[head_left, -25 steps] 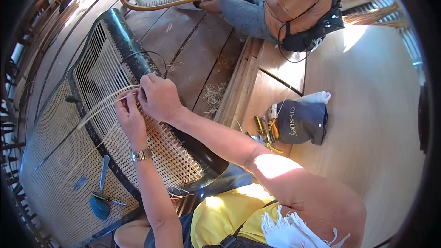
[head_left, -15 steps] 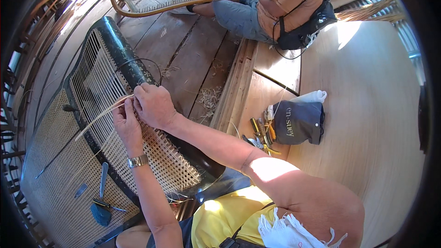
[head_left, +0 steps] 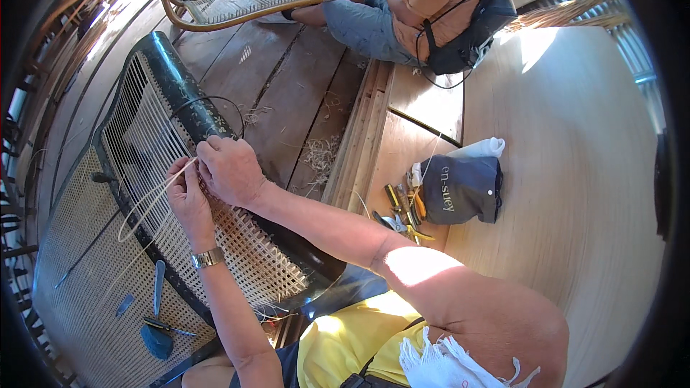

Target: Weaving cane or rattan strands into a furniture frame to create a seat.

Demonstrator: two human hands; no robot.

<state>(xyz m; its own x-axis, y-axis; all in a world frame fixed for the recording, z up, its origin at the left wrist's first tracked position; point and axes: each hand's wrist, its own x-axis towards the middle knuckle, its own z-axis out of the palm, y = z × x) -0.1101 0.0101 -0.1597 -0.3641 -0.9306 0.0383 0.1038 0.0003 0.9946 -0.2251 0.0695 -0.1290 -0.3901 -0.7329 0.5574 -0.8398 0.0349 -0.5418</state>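
Both hands sit on the woven seat panel. The left hand and right hand each pinch the thin cane strip, which loops toward nine o'clock.

Compared with the earlier views, we see the cane strand, previously drawn out long and nearly straight toward the left edge of the dark chair frame, now bent into a short loop just beside the left hand. The right hand has shifted slightly, its fingers now pinching the strand's end together with the left.
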